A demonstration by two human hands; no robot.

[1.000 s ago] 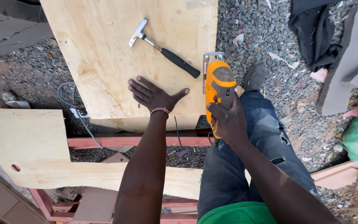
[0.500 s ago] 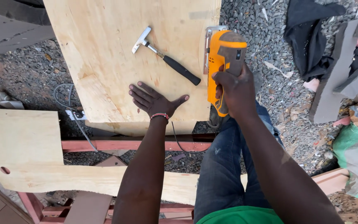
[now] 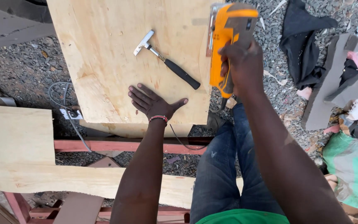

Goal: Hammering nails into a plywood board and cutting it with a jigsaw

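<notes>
No packages, signs or screens are seen. Only a small dark label patch [image 3: 248, 24] is noted, just above the right-hand grip.

The saw [image 3: 228, 45] is bright orange with dark grey parts. The hammer [image 3: 164, 60] has a silver head and a black handle. The wood board [image 3: 117, 54] is pale yellow. The bracelet [image 3: 158, 118] is red. The jeans [image 3: 224, 166] are blue. The frame [image 3: 104, 145] is red.
</notes>
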